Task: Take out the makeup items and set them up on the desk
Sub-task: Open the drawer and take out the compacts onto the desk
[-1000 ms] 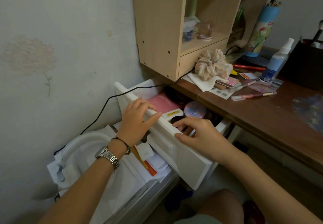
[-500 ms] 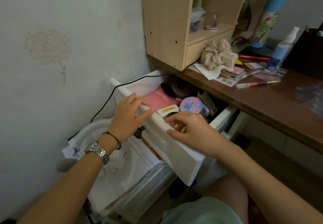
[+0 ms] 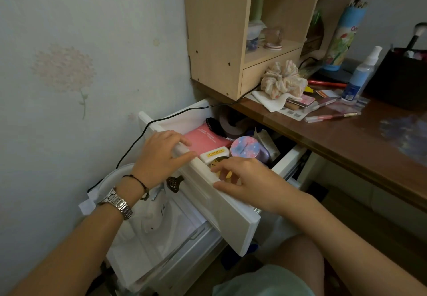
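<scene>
A white drawer stands pulled out under the desk. Inside lie a pink pouch, a round pink-and-blue compact, a white case with a yellow label and a dark item with gold pattern. My left hand holds the front rim, fingers hooked over it. My right hand has its thumb on the rim. Its fingers curl inside the front, over the gold-patterned item, and hide most of it.
A black cable runs over the drawer's back corner. A wooden shelf unit stands on the desk with a scrunchie, pens, a spray bottle and a black brush box. A lower drawer of white things hangs open below.
More of the drawer's inside shows now, including a tape roll and a black item at the back. Both hands have stayed on the front rim.
</scene>
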{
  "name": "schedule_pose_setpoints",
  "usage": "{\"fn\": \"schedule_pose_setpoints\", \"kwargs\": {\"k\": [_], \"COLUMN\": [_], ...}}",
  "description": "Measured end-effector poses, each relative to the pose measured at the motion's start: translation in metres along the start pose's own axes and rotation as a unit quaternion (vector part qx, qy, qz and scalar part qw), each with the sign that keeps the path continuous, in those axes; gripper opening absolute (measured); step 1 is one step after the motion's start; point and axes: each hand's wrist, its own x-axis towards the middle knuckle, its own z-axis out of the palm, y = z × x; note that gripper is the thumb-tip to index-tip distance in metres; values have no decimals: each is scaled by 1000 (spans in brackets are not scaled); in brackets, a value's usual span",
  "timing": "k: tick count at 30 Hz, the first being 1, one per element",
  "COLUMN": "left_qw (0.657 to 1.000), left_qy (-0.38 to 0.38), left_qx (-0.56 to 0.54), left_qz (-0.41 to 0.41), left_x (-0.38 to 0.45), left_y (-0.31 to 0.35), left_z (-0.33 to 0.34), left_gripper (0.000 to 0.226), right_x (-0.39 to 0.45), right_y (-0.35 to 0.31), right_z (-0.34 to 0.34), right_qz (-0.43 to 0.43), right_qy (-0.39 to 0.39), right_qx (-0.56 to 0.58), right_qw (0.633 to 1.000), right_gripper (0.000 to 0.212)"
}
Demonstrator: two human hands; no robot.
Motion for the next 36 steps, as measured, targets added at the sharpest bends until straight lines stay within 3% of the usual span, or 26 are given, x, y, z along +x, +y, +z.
{"fn": "schedule_pose_setpoints", "kwargs": {"k": [4, 11, 18, 27, 36], "left_qw": [998, 987, 961, 956, 960], "left_qy": [-44, -118, -244, -263, -265], "left_qx": [10, 39, 88, 93, 71], "left_qz": [32, 98, 94, 88, 65], "left_x": [22, 75, 102, 108, 109], "left_y": [24, 66, 79, 75, 74], "left_z": [-4, 27, 68, 91, 95], "left_gripper": [56, 42, 59, 80, 75], "right_x": [-9, -30, -52, -65, -74], "right_y": [15, 50, 71, 85, 83], "right_z": [-30, -90, -119, -121, -122], "right_qz": [15, 52, 96, 108, 118], "right_qy": [22, 98, 149, 152, 156], "right_qx": [-74, -225, -237, -221, -216], "right_qw": [997, 968, 955, 957, 957], "right_gripper": [36, 31, 36, 34, 32]}}
